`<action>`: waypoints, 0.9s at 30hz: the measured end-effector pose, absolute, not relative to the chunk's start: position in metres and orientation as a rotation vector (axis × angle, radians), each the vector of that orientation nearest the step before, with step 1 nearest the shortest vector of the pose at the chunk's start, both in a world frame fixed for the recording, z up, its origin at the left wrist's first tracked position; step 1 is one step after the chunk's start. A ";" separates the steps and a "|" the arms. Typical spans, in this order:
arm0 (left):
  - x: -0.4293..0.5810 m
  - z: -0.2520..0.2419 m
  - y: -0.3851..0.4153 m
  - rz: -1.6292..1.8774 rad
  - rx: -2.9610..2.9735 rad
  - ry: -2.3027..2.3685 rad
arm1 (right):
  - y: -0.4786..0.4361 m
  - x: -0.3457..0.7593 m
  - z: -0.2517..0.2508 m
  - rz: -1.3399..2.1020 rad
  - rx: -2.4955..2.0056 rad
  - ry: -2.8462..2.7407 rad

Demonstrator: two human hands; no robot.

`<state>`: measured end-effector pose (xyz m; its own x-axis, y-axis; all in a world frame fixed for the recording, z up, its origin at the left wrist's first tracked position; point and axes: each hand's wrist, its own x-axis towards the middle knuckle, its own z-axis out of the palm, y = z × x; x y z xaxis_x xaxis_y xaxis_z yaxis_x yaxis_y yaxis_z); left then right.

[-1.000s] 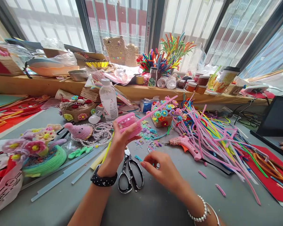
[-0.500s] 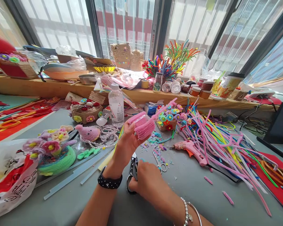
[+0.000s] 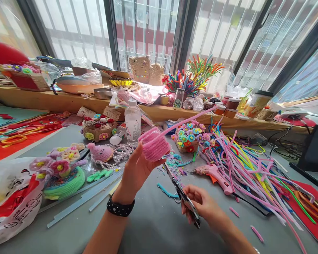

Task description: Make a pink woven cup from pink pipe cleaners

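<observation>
The left hand [image 3: 136, 169] pinches a pink pipe-cleaner coil [image 3: 154, 147], raised just left of the glue gun [image 3: 214, 173]. The right hand [image 3: 205, 206], below-left of the gun, grips scissors [image 3: 184, 198]. Best done by steadying the coil, thumb clear of the blades, and snipping its loose tail [image 3: 190, 121] close.

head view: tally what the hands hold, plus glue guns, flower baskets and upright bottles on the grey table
black-handled metal scissors, right hand: 1
pink fuzzy pipe-cleaner coil, left hand: 1
pink hot glue gun: 1
woven flower-filled baskets: 2
upright clear plastic bottle: 1
total: 6
</observation>
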<state>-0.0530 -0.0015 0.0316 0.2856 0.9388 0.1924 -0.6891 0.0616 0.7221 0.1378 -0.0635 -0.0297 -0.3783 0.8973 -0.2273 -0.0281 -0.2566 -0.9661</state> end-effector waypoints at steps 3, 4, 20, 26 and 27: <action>-0.054 0.032 -0.001 1.288 0.836 0.371 | -0.073 0.154 -0.034 1.687 -1.086 -1.210; -0.053 0.032 0.000 1.289 0.840 0.374 | -0.076 0.159 -0.035 1.672 -1.087 -1.175; -0.048 0.032 -0.001 1.276 0.891 0.322 | -0.090 0.177 -0.045 1.470 -0.943 -1.246; -0.043 0.029 -0.001 1.234 0.969 0.477 | -0.066 0.151 -0.026 1.149 -1.006 -1.232; -0.042 0.029 -0.002 1.225 0.977 0.490 | -0.059 0.146 -0.021 1.107 -0.988 -1.216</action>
<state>-0.0420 -0.0017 0.0291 0.3083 0.9346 0.1776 -0.5540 0.0246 0.8322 0.1459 -0.0595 -0.0210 0.0145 0.9802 0.1974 -0.1050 0.1979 -0.9746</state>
